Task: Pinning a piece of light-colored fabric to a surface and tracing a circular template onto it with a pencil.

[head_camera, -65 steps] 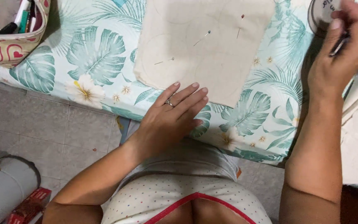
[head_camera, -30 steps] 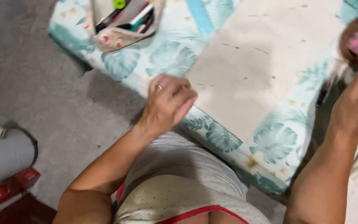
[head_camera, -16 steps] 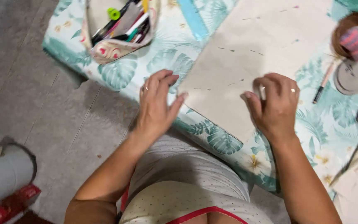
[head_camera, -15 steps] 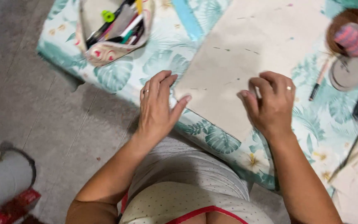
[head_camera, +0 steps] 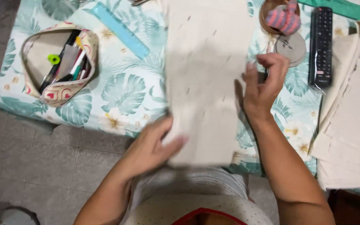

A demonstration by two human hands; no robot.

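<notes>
your left hand [head_camera: 153, 146] pinches the near left corner of the beige cloth [head_camera: 207, 79], which lies blurred across the leaf-print tabletop [head_camera: 121, 91]; its far edge is cut off. your right hand [head_camera: 261, 85], fingers loosely curled, sits at its right edge; whether it grips is unclear.

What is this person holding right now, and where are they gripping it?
The left hand grips the beige fabric sheet at its near left corner. The right hand is beside its right edge; contact cannot be told.

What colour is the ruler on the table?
Light blue. The ruler lies slanted on the leafy tablecloth, seen best in the head view.
</notes>
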